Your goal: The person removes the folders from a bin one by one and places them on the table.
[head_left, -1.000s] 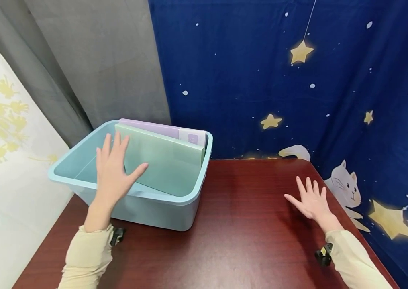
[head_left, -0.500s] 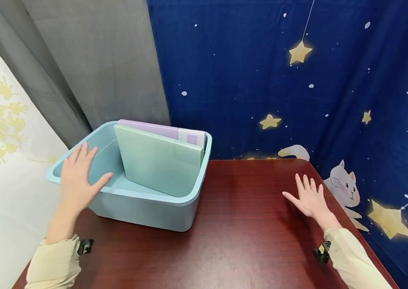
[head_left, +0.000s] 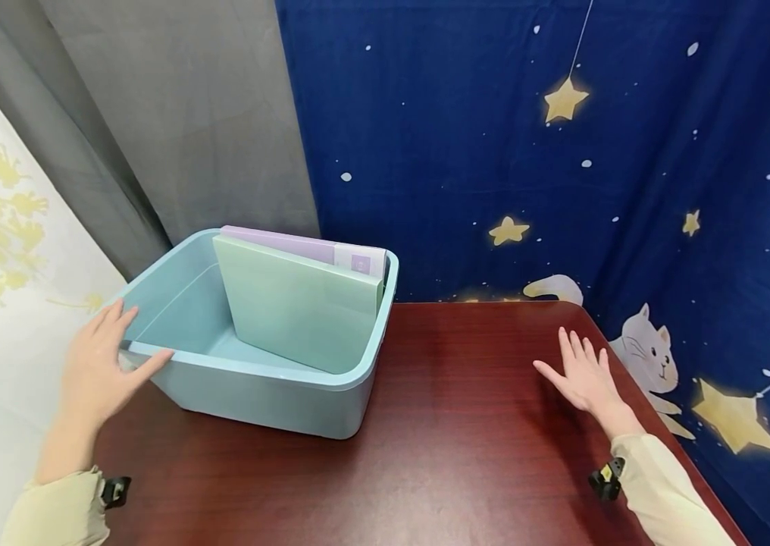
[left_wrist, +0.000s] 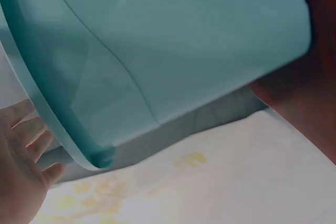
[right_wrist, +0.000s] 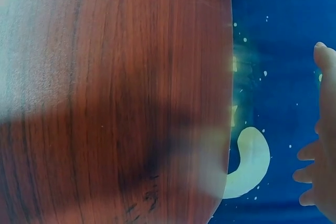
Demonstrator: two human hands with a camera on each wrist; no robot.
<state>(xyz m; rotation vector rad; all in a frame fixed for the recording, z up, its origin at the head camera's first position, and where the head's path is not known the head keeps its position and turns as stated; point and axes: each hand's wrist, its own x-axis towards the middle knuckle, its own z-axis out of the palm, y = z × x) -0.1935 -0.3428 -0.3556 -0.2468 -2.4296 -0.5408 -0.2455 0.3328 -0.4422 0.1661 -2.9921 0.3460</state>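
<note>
Head view faces forward-down; nearer, left wrist shares tub (head_left: pixel 276 402), right wrist tabletop (head_left: pixel 453 432).

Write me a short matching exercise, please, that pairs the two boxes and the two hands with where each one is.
Column one
1. green box
2. right hand
3. purple box
4. left hand

Column two
A. beside the near left corner of the tub
B. in the tub, the farther of the two from the person
C. over the right side of the table, fingers spread
D. in the tub, the nearer of the two to the person

Right pairs: 1-D, 2-C, 3-B, 4-A.
</note>
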